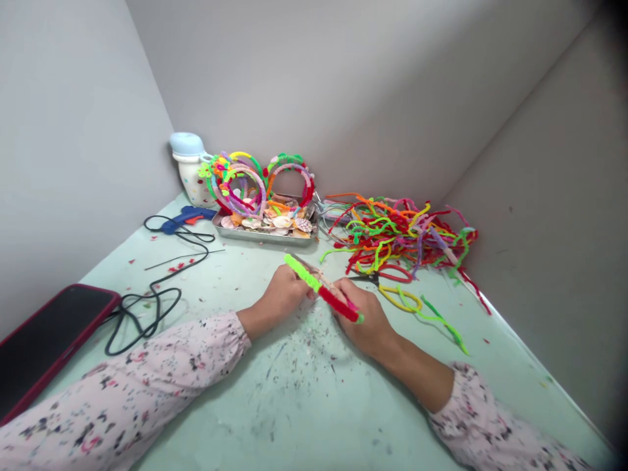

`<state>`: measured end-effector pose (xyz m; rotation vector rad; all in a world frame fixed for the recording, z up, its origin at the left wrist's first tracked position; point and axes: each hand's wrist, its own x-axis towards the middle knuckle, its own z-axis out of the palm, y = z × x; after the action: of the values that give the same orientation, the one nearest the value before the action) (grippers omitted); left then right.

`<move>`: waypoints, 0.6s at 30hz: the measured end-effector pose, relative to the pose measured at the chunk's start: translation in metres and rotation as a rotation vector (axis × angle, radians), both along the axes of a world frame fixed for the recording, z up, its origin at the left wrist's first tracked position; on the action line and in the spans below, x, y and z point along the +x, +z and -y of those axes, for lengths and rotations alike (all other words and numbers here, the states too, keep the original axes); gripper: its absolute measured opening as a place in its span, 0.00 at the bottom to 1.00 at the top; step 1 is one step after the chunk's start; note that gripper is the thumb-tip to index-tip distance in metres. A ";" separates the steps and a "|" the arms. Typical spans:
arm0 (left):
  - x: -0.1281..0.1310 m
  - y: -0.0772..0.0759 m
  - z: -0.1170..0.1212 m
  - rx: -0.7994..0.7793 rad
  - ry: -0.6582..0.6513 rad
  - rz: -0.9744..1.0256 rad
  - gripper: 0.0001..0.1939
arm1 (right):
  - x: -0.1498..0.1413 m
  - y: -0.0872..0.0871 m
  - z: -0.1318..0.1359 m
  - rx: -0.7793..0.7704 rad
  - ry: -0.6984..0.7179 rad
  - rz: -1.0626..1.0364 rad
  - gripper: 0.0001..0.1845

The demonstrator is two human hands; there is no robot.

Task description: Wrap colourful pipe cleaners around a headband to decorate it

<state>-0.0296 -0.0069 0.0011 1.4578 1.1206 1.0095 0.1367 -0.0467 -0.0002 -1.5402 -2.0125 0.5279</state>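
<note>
Left hand and right hand are holding a fuzzy green-and-red band over a table.
Both are curling nearly closed, probably pinching it; its visible edge is showing full covering. Farther, fuzzy stems are lying loose; covered hoops are resting on a tray.

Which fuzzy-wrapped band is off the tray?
The lime-green and red band, held between the left hand and right hand. The other bands rest upright in the shell-filled tray.
</note>
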 end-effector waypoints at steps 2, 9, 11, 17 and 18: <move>0.001 0.002 0.001 -0.031 -0.015 0.030 0.06 | 0.000 -0.002 0.000 0.027 -0.007 0.025 0.11; 0.001 0.003 0.001 -0.046 0.002 0.075 0.11 | 0.001 -0.001 0.001 0.047 -0.018 0.028 0.13; 0.001 0.001 0.001 -0.064 -0.020 0.101 0.13 | 0.001 -0.001 0.000 0.045 -0.035 0.007 0.13; 0.002 -0.009 -0.002 -0.072 0.006 0.104 0.14 | 0.001 -0.002 -0.001 0.077 -0.035 -0.036 0.12; 0.001 -0.010 -0.003 -0.057 0.015 0.085 0.13 | 0.001 -0.002 -0.001 0.081 -0.033 -0.039 0.12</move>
<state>-0.0281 -0.0043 -0.0085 1.3509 1.0922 1.0324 0.1376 -0.0456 -0.0018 -1.5007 -1.9513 0.4540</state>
